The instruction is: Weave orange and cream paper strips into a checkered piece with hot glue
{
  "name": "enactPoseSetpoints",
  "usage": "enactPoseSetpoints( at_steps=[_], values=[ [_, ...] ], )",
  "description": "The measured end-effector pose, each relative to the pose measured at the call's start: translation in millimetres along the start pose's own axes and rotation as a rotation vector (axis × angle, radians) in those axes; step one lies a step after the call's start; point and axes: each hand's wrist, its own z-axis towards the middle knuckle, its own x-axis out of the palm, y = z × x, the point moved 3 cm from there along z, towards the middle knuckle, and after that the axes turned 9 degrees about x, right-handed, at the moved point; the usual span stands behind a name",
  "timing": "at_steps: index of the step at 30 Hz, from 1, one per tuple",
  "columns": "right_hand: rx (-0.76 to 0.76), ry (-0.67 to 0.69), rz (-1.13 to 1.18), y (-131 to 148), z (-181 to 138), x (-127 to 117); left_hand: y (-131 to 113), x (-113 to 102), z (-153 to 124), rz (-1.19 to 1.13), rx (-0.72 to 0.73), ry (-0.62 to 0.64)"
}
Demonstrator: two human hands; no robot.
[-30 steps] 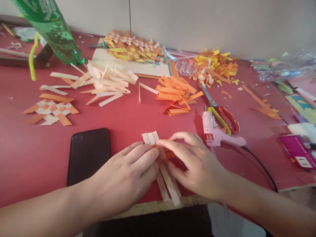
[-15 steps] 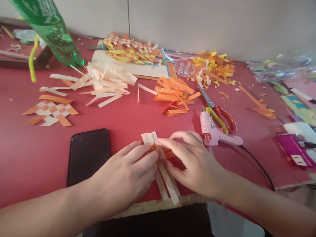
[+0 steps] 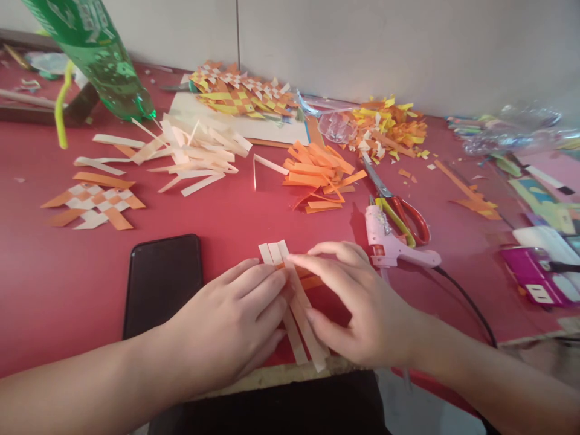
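Near the front edge of the red table [image 3: 67, 278] lie three white paper strips [image 3: 296, 308] side by side, crossed by an orange strip [image 3: 312, 281]. My left hand [image 3: 235, 320] presses its fingers down on the strips from the left. My right hand [image 3: 353, 302] comes from the right, its forefinger and thumb pinched on the strips where the orange one crosses. Both hands are closed on the paper weave.
A dark phone [image 3: 163, 284] lies left of my hands. A pink glue gun [image 3: 389, 241] with a black cord and red-handled scissors [image 3: 399, 205] lie right. Piles of white strips [image 3: 194, 154], orange strips [image 3: 317, 172], woven pieces [image 3: 97, 202] and a green bottle [image 3: 95, 54] sit behind.
My right thumb has slid down along the white strips toward the table edge. The left hand stays pressed on the strips.
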Motion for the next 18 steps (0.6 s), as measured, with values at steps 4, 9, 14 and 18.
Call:
enactPoseSetpoints(
  at_steps=[4, 9, 14, 18],
  values=[
    [0.229, -0.201, -0.106, -30, -13, -40, 0, -1, -1, -0.006, -0.003, 0.019],
    [0.415, -0.121, -0.588, -97, -55, -75, 0, -1, 2, 0.01, -0.005, 0.014],
    [0.484, -0.026, -0.6, -122, -78, -59, 0, -1, 1, 0.002, -0.016, 0.023],
    [0.464, -0.157, -0.603, -108, -69, -48, 1, -2, 0, 0.002, -0.021, 0.028]
  ],
)
